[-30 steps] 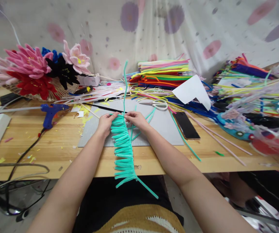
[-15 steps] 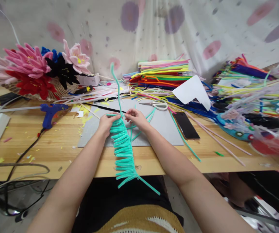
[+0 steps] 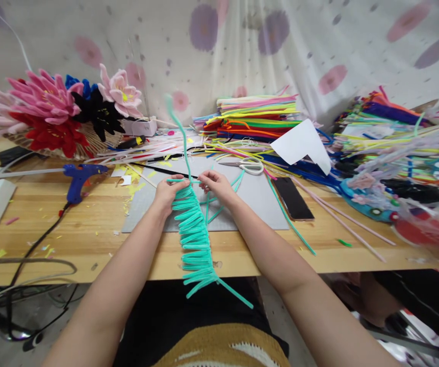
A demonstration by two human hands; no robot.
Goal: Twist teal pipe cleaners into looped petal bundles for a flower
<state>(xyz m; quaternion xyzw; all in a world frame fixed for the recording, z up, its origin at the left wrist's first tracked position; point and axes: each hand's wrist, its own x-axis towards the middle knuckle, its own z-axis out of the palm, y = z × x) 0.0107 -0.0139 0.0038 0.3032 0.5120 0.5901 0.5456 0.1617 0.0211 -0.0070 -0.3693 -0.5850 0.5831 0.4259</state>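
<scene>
A long strip of looped turquoise pipe cleaners (image 3: 194,229) hangs from my left hand (image 3: 169,191), its lower end past the table's front edge. My left fingers pinch the top of the strip, where a short turquoise piece lies crosswise. From there one long pipe cleaner stem (image 3: 184,137) rises upward and bends at its tip. My right hand (image 3: 214,184) is closed in a pinch at the right end of that crosswise pipe cleaner. Loose turquoise pipe cleaners (image 3: 237,179) lie on the grey mat (image 3: 261,209) behind my right hand.
Scissors (image 3: 250,165) lie on the mat, with a black phone (image 3: 293,199) to the right. A blue glue gun (image 3: 79,179) and fuzzy flowers (image 3: 47,102) are at left. Bundles of coloured pipe cleaners (image 3: 257,114) and a white paper piece (image 3: 304,147) stand behind.
My right hand has shifted slightly right, so more of the crosswise pipe cleaner shows between my hands. The upright stem's tip has swayed left.
</scene>
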